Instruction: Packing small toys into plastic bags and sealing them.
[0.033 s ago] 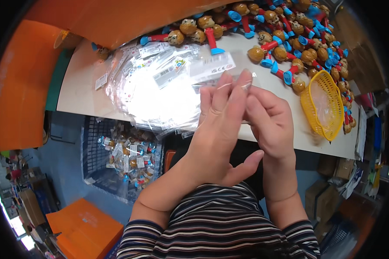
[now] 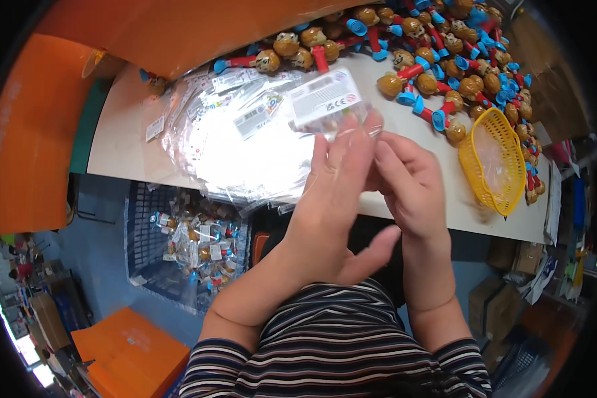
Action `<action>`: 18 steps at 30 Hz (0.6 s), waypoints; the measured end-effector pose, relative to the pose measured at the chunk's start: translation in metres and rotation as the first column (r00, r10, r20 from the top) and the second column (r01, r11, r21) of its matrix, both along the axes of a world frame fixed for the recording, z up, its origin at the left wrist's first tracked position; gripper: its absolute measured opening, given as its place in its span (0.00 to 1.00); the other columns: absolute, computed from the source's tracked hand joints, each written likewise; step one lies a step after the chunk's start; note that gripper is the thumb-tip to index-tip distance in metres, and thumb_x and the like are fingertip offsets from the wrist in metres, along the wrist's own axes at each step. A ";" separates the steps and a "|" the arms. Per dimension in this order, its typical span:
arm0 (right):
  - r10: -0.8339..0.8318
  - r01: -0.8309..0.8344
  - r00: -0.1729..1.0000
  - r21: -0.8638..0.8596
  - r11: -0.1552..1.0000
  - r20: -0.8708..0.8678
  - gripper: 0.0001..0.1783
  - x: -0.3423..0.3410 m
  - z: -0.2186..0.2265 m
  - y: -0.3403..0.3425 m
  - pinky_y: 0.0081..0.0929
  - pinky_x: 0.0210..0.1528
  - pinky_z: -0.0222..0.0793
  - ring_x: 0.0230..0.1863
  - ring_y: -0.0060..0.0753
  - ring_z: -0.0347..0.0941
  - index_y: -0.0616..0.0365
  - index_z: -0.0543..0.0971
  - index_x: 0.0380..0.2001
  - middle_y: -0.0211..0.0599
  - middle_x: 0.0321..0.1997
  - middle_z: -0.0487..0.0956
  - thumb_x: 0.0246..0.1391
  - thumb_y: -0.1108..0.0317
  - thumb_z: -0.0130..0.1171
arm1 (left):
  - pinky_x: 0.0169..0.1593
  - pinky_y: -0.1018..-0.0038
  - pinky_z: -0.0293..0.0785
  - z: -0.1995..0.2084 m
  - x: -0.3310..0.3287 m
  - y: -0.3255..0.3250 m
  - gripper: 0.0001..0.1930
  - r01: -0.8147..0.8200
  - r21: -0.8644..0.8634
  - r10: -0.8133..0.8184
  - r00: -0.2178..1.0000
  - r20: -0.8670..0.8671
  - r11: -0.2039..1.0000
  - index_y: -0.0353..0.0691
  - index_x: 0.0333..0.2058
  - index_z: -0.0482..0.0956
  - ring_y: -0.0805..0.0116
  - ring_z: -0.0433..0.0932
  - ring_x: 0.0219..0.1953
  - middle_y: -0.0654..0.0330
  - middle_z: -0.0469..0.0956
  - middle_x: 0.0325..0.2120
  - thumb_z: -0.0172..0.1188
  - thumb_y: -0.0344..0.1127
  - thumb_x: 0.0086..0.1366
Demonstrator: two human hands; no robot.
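Note:
Just above my fingertips is a clear plastic bag with a white printed header (image 2: 324,98), tilted over the table. My left hand (image 2: 335,192) has its fingers stretched out over the bag's lower part, thumb held apart. Behind those fingers, my right hand (image 2: 411,186) is closed in a pinch on the bag's lower edge; its fingertips are partly hidden. A spread heap of flat clear bags (image 2: 212,139) with printed labels lies on the table to the left, shining under the light. Whether anything is inside the held bag I cannot tell.
Many brown-headed figures with red stems and blue bases (image 2: 438,73) cover the table's back right. A yellow basket (image 2: 467,156) holding clear plastic stands at the right. Bagged figures fill a blue crate (image 2: 136,245) below the table's left edge. An orange panel (image 2: 179,26) borders the back.
The white header of the bag has swung up and tilted, now showing larger above my fingers. My hands have shifted very slightly left.

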State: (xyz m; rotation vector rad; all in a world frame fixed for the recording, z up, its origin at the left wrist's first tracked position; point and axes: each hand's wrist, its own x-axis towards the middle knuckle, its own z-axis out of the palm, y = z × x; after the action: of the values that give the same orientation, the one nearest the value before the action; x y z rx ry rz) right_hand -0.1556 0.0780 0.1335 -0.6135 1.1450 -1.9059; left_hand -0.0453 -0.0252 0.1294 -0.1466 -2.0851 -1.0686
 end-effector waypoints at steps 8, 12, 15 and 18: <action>-0.148 0.081 0.986 0.557 0.826 0.077 0.16 -0.003 -0.088 0.024 0.19 0.30 0.80 0.31 0.31 0.83 0.70 0.78 0.38 0.44 0.31 0.83 0.64 0.63 0.58 | 0.56 0.62 0.74 -0.072 0.011 0.006 0.21 -0.201 -0.060 0.208 0.886 0.415 0.978 0.33 0.51 0.76 0.45 0.77 0.54 0.43 0.77 0.50 0.64 0.27 0.58; -0.262 0.220 0.965 0.506 0.834 0.012 0.19 -0.006 -0.087 -0.001 0.21 0.26 0.79 0.27 0.30 0.82 0.70 0.77 0.31 0.43 0.26 0.80 0.63 0.60 0.59 | 0.54 0.61 0.75 -0.070 0.002 0.009 0.16 -0.286 -0.163 0.326 0.881 0.344 0.944 0.33 0.45 0.79 0.46 0.78 0.52 0.45 0.79 0.47 0.66 0.29 0.57; -0.248 0.235 0.968 0.528 0.816 -0.046 0.21 -0.009 -0.096 -0.009 0.21 0.24 0.77 0.24 0.27 0.79 0.70 0.76 0.27 0.42 0.25 0.80 0.63 0.58 0.59 | 0.54 0.58 0.73 -0.083 -0.004 0.009 0.18 -0.291 -0.232 0.362 0.849 0.384 0.928 0.32 0.45 0.78 0.43 0.77 0.49 0.43 0.78 0.46 0.66 0.32 0.57; -0.213 0.225 0.973 0.572 0.789 -0.088 0.21 -0.011 -0.097 -0.006 0.17 0.23 0.73 0.21 0.21 0.76 0.64 0.76 0.26 0.34 0.23 0.79 0.64 0.56 0.58 | 0.54 0.58 0.74 -0.092 -0.005 0.010 0.16 -0.290 -0.256 0.375 0.834 0.405 0.922 0.32 0.44 0.78 0.44 0.78 0.49 0.44 0.78 0.45 0.65 0.32 0.58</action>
State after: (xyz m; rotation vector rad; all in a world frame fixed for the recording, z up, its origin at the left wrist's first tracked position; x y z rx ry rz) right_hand -0.1662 0.0718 0.0364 -0.1579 1.7745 -1.5978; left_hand -0.0505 -0.0151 0.0375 0.4053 -2.5022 -0.7358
